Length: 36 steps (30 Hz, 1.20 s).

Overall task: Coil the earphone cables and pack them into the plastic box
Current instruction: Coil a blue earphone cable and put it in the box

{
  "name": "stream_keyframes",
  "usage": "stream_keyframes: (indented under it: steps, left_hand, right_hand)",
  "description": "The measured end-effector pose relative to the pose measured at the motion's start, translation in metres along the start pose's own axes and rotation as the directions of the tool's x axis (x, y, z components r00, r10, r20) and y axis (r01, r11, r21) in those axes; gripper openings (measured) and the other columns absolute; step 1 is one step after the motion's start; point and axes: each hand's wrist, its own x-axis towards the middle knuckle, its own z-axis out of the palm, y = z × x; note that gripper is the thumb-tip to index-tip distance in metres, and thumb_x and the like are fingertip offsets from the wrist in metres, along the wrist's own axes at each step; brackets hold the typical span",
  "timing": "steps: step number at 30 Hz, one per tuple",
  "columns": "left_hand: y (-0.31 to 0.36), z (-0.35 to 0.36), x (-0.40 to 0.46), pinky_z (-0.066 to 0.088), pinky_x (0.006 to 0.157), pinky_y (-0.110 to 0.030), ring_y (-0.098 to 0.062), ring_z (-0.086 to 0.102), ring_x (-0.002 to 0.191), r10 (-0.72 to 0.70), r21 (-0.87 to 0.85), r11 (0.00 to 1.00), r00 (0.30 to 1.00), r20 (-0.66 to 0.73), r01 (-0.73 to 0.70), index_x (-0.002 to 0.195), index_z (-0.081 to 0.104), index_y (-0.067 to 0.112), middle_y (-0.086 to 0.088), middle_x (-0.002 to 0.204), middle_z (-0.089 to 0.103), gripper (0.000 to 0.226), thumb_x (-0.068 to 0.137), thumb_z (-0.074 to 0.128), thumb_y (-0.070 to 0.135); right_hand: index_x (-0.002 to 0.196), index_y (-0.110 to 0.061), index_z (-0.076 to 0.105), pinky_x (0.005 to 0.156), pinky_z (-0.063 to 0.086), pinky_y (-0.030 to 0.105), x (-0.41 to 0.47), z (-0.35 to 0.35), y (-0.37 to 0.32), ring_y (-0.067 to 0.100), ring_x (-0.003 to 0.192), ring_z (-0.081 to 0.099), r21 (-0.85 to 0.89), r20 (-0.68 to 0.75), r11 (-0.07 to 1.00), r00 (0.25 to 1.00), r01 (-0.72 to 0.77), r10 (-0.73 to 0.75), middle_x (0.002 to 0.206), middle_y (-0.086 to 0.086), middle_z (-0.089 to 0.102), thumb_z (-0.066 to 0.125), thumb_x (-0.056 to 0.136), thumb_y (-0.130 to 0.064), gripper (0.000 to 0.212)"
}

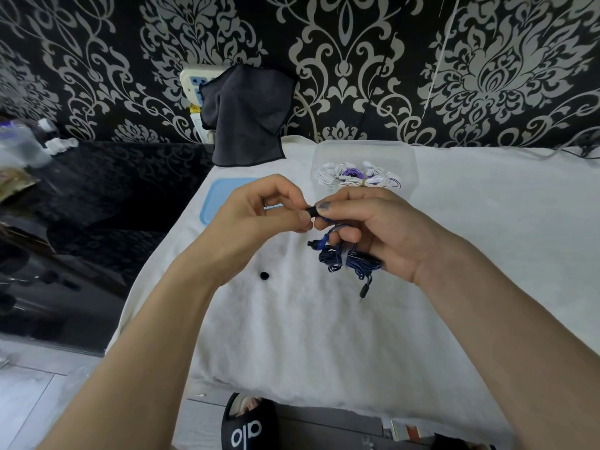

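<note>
A black slipper (248, 423) is seen at the bottom edge, below the white towel (292, 336) that covers the work surface, presumably laid as a soft, high-contrast bed for small parts. A small black ear tip (265, 276) lies loose on the towel, apart from both hands; probably to be refitted, judged from its being kept within reach. The blue earphone bundle (349, 261) is held off the towel by the right hand (380, 232): lower fingers are curled round the coil so the loops do not spring open, jack plug (364, 290) left dangling below. One earbud (316, 244) hangs out at the left of the coil. A small black end piece (313, 211) is pinched between right thumb and forefinger, and the left hand (259, 216) is closed on it from the other side with fingertips; exactly what is being fitted cannot be told, it is mostly hidden. Beyond the hands, a blue lid (216, 198) is parked flat at left, off the box so the opening stays free. The plastic box (363, 157) stands just behind, already holding white and purple earphones (354, 175) in coils. A dark cloth (248, 115) is draped over a wall socket strip (191, 86) at the back.
</note>
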Motion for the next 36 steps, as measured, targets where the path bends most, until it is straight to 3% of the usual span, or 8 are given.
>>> stream_keyframes:
  steps: [6, 10, 17, 24, 30, 36]
  left_hand:
    - [-0.003, 0.002, 0.001, 0.055, 0.084, -0.032, -0.028, 0.066, 0.084, 0.011, -0.050, 0.999, 1.000, -0.011, -0.012, 0.089, 0.060, 0.009, -0.018, 0.089, 0.064, 0.015, 0.093, 0.064, -0.005]
    - [-0.004, 0.007, 0.002, 0.057, 0.083, -0.035, -0.023, 0.067, 0.080, 0.097, 0.038, 0.995, 0.993, -0.070, -0.095, 0.094, 0.061, 0.007, -0.006, 0.082, 0.067, 0.011, 0.096, 0.063, -0.003]
    - [-0.002, 0.013, 0.000, 0.060, 0.085, -0.040, -0.024, 0.072, 0.080, 0.177, 0.112, 0.980, 0.974, -0.145, -0.162, 0.090, 0.064, 0.010, -0.011, 0.084, 0.075, 0.015, 0.095, 0.065, -0.004]
    - [-0.001, 0.014, -0.003, 0.059, 0.092, -0.051, -0.027, 0.076, 0.084, 0.190, 0.147, 0.975, 0.969, -0.159, -0.167, 0.086, 0.064, 0.007, -0.007, 0.083, 0.079, 0.011, 0.093, 0.068, -0.002]
    - [0.001, 0.013, -0.005, 0.057, 0.084, -0.032, -0.020, 0.074, 0.080, 0.264, 0.268, 0.937, 0.956, -0.126, -0.223, 0.085, 0.060, 0.009, 0.003, 0.078, 0.076, 0.017, 0.091, 0.068, -0.005]
    - [0.005, 0.010, -0.009, 0.055, 0.081, -0.028, -0.016, 0.071, 0.077, 0.313, 0.313, 0.914, 0.939, -0.144, -0.257, 0.082, 0.060, 0.014, 0.013, 0.076, 0.072, 0.022, 0.090, 0.070, -0.005]
  right_hand:
    - [0.095, 0.002, 0.066, 0.062, 0.055, 0.023, 0.002, 0.003, 0.002, 0.009, 0.047, 0.041, 0.073, -0.034, 0.997, 0.999, 0.001, 0.002, 0.074, 0.010, 0.071, 0.062, 0.093, -0.002, 0.006]
    - [0.104, 0.004, 0.066, 0.060, 0.054, 0.019, 0.004, 0.006, 0.004, 0.008, 0.048, 0.040, 0.175, -0.075, 0.985, 0.997, -0.001, 0.015, 0.073, 0.007, 0.069, 0.061, 0.094, -0.002, 0.013]
    - [0.087, -0.004, 0.067, 0.061, 0.052, 0.018, 0.001, 0.008, 0.006, 0.006, 0.049, 0.048, 0.222, -0.052, 0.975, 0.998, -0.008, 0.020, 0.069, 0.002, 0.066, 0.060, 0.096, -0.008, 0.012]
    - [0.094, -0.001, 0.064, 0.060, 0.051, 0.014, -0.003, 0.008, 0.005, 0.009, 0.061, 0.037, 0.245, -0.006, 0.969, 1.000, -0.014, 0.016, 0.057, -0.004, 0.063, 0.058, 0.098, -0.009, 0.011]
    - [0.094, -0.001, 0.066, 0.063, 0.052, 0.015, -0.003, 0.008, 0.006, 0.005, 0.051, 0.042, 0.203, 0.016, 0.979, 1.000, 0.011, -0.014, 0.068, 0.000, 0.066, 0.059, 0.096, -0.007, 0.010]
    - [0.100, 0.002, 0.068, 0.063, 0.054, 0.020, -0.003, 0.013, 0.005, 0.006, 0.046, 0.042, 0.215, 0.030, 0.976, 0.999, 0.013, -0.020, 0.080, 0.007, 0.069, 0.059, 0.096, -0.007, 0.013]
